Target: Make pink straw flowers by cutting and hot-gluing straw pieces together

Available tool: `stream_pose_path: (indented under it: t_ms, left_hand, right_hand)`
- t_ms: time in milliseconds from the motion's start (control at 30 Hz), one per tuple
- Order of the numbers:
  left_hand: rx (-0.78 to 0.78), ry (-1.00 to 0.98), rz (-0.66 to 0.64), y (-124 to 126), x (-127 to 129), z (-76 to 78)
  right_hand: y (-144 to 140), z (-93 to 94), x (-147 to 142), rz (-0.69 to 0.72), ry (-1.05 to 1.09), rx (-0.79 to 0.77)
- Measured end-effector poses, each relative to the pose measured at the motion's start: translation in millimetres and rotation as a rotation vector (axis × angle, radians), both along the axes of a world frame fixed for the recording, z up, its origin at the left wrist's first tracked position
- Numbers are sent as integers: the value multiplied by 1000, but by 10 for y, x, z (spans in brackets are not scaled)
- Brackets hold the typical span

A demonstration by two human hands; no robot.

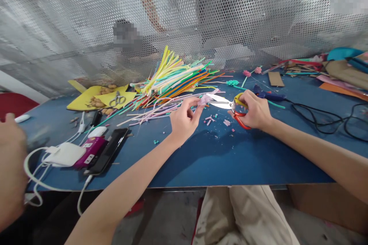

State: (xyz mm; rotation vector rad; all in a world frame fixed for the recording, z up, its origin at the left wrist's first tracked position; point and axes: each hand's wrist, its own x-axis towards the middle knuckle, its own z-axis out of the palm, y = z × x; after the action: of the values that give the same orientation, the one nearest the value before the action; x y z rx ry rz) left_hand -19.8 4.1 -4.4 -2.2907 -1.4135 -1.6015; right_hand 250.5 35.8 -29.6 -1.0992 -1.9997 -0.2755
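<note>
Between blades, half-hidden pink strip (205,99)

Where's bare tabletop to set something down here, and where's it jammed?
Free: the blue table between the near edge and the two hands, and right of the right hand up to the black cable. Crowded: the straw pile behind the left hand, and the phone and chargers at left.
</note>
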Motion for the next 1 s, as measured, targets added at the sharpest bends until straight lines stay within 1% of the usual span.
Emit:
stream_pose_path:
  t_ms: [300,700,867,1000]
  left_hand:
    - [20,-17,5,-11,14,1]
    - [4,-4,-7,-53,48,1]
    - [45,-11,-7,-48,58,-14]
    - [59,-5,-17,-40,56,-19]
  right_hand:
    - [-20,2,-22,-7,-3,-13]
    - [17,-56,2,-2,-2,-2]
    - [31,-84,3,5,3,53]
    - [-5,-58,-26,-14,-6,41]
